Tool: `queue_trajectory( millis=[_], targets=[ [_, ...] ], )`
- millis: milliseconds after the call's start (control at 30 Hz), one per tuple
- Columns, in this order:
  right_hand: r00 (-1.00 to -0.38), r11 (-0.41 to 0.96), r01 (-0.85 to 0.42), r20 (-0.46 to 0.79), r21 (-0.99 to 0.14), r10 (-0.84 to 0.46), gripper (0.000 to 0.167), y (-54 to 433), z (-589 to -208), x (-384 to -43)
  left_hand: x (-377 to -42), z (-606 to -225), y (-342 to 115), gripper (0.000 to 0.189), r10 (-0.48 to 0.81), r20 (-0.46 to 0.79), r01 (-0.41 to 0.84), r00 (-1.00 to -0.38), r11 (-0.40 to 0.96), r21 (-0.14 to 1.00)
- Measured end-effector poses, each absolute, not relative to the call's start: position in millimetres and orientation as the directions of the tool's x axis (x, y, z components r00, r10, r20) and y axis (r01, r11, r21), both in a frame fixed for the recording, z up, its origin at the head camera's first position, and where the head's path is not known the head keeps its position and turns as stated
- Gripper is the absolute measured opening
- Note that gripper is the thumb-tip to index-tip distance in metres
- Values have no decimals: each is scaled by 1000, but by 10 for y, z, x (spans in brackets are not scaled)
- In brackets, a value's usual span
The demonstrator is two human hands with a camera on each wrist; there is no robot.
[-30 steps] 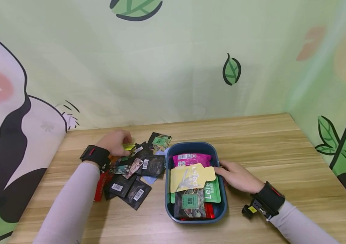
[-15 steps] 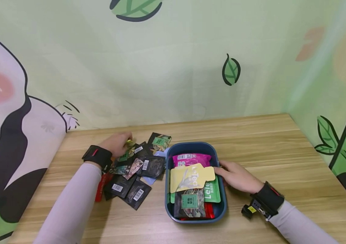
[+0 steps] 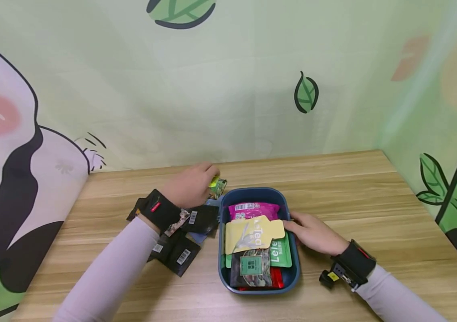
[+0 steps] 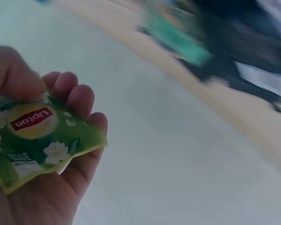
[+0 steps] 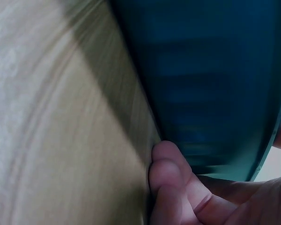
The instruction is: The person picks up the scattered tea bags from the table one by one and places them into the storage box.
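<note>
L hand (image 3: 190, 185) pinches Lipton packet (image 4: 40, 136) btwn thumb & curled fingers, prob. so it won't slip, at far end of sachets (image 3: 206, 218), left of bin (image 3: 255, 193). R hand (image 3: 315, 233), fingers bent, grips bin's right side, prob. to steady it.

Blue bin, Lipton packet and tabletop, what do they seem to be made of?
Blue bin: probably smooth, satin plastic, given the rounded corners and even colour. Lipton packet: paper or thin film, printed, thin-edged; the muted sheen leaves it open. Tabletop: wood or wood-look laminate, faintly glossy, judging by its grain.
</note>
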State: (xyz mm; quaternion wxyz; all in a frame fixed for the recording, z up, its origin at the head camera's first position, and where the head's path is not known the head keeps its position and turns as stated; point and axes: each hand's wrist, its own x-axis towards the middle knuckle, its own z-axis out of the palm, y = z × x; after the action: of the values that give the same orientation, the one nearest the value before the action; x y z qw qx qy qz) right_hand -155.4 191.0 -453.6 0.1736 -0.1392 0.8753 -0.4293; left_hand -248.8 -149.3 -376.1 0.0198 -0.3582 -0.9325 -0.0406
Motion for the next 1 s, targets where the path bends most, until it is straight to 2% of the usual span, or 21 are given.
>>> queue_trajectory(
  millis=[167,333,400,533,600,800,1000],
  targets=[
    [-899,592,-94,-187,-800,-396,49,1911,-4526,-1556,-2292,-3641,-1104,33,747,151,757,-647,653,9],
    [-897,587,-96,-186,-804,-401,47,1917,-4530,-1556,-2125,-3586,-856,34,799,181,809,-573,587,-33],
    [-896,584,-95,-186,-806,-402,46,1921,-4535,-1554,-2064,-3591,-801,48,816,162,824,-555,566,-28],
    [-897,586,-103,-180,-804,-405,43,1926,-4542,-1551,-1952,-3638,-786,106,827,63,829,-559,559,28],
    [-899,591,-99,-182,-801,-397,43,1922,-4541,-1552,-1925,-3656,-835,124,822,18,822,-569,567,53],
    [-903,608,-97,-187,-788,-386,46,1917,-4530,-1552,-2012,-3616,-1204,122,794,11,792,-608,604,90],
    [-904,612,-92,-192,-785,-383,46,1912,-4534,-1552,-2178,-3652,-1820,120,730,9,725,-683,676,130]
  ],
)
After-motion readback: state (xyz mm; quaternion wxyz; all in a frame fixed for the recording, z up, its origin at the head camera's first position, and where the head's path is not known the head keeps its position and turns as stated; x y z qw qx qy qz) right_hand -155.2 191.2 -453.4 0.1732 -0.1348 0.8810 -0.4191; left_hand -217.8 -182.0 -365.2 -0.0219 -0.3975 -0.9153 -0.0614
